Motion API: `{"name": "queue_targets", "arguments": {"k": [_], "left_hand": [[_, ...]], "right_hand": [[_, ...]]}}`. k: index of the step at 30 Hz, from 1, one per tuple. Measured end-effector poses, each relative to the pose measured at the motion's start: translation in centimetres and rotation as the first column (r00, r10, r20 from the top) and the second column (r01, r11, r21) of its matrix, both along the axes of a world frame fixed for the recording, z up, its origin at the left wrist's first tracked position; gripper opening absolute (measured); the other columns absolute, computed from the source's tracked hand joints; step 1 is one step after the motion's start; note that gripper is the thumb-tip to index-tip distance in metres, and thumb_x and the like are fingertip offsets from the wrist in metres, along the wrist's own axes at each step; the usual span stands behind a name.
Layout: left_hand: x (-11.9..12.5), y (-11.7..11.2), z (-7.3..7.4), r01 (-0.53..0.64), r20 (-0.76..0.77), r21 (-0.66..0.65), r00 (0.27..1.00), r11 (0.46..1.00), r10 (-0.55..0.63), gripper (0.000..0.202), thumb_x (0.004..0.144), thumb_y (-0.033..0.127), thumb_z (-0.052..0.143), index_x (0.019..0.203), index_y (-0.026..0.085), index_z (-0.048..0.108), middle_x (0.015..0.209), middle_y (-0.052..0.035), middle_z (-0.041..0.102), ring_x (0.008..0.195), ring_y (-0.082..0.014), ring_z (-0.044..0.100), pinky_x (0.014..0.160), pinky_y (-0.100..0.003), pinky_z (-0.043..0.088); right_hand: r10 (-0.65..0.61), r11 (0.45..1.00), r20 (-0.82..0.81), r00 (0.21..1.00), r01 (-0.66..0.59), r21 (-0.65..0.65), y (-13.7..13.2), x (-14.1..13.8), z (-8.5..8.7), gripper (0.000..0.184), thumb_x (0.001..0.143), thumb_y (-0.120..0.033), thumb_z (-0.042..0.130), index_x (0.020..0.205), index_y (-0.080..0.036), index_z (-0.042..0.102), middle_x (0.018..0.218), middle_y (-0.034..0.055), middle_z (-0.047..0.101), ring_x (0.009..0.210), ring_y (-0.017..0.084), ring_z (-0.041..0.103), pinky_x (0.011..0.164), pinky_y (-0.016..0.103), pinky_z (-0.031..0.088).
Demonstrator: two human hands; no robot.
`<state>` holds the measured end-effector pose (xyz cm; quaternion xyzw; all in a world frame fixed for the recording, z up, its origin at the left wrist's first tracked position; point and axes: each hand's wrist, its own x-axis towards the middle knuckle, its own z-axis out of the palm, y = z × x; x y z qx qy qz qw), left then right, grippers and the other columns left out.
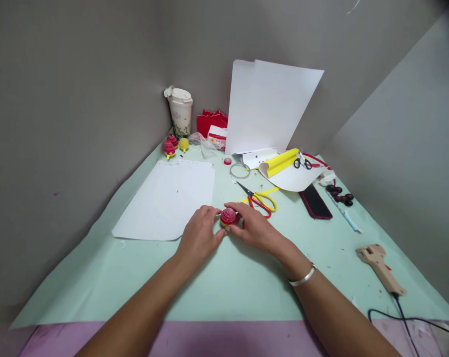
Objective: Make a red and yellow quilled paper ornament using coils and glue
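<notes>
While left hand (pixel 201 230) and right hand (pixel 254 227), half curled, pinch red-and-yellow ball (pixel 228 216) between fingertips mid-bench, slip looks main risk: uneven squeeze could spin it loose. Scissors (pixel 251 194) just beyond right hand; knuckle could snag them. Surface: pale green sheet (pixel 231 297), pink strip (pixel 217 342) at near edge. Grey walls (pixel 79 99) enclose sides, back.
</notes>
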<state>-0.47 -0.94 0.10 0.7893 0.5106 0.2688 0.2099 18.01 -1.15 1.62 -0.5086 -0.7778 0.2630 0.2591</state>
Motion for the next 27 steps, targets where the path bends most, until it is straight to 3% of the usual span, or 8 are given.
{"name": "queue_targets", "arguments": {"k": [14,21,27], "left_hand": [[-0.20,0.19,-0.03,-0.010,0.007,-0.020,1.000,1.000,0.010,0.031,0.082,0.027,0.065,0.112,0.021,0.059,0.111,-0.0068,0.060,0.105,-0.0261,0.058,0.084,-0.039,0.049],[-0.27,0.07,0.27,-0.008,0.016,-0.042,1.000,0.999,0.009,0.029,0.081,0.025,0.065,0.109,0.021,0.060,0.112,-0.0066,0.060,0.105,-0.0259,0.058,0.086,-0.039,0.049],[-0.20,0.04,0.70,0.003,0.031,-0.061,1.000,0.998,-0.001,0.028,0.081,0.023,0.065,0.108,0.020,0.060,0.111,-0.0068,0.060,0.103,-0.0252,0.058,0.086,-0.039,0.049]], "right_hand": [[0.014,0.999,-0.076,0.997,-0.018,-0.050,0.16,0.42,0.36,0.058,0.081,-0.021,0.068,0.137,-0.021,0.048,0.121,0.0088,0.063,0.086,0.015,0.062,0.079,0.032,0.053],[0.011,1.000,-0.081,0.997,-0.014,-0.025,0.50,0.43,-0.33,0.052,0.082,-0.023,0.067,0.132,-0.021,0.053,0.119,0.0077,0.065,0.087,0.016,0.062,0.075,0.030,0.052],[0.026,0.999,-0.043,0.999,-0.025,0.037,0.33,0.49,-0.52,0.050,0.081,-0.022,0.069,0.129,-0.022,0.054,0.121,0.0079,0.064,0.100,0.019,0.062,0.084,0.033,0.051]]}}
